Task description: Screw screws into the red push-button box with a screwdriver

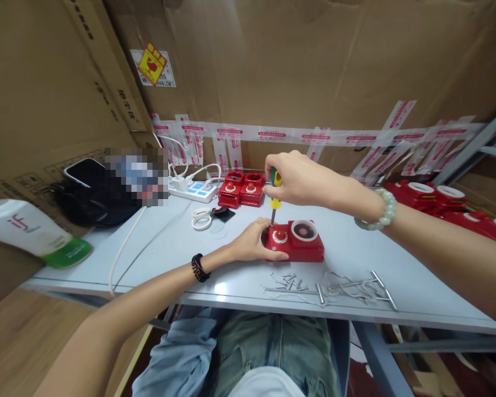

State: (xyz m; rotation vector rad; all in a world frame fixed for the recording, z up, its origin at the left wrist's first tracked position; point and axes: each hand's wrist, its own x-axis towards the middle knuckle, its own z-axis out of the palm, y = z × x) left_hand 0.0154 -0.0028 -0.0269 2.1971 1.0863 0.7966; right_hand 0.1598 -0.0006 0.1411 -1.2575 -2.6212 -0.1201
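Observation:
A red plastic box (303,253) with a red button and a white-ringed round window lies on the table in front of me. My left hand (256,241) grips its left end, thumb along the near side and fingers at the far side. In my right hand (293,179) is a screwdriver (275,203) with a yellow and green handle, held upright. Its tip meets the far left corner of the box, beside the button. A screw (274,248) shows at the near left corner. Several loose screws (288,282) lie close to the table's front edge.
Metal T-shaped rods (383,289) with white string lie at the front edge. Behind are more red housings (242,189), a power strip (194,189) and white scissors (201,219). A tube (28,231) and black bag (95,201) stand left; red units (434,201) sit right. Cardboard (293,66) walls the back.

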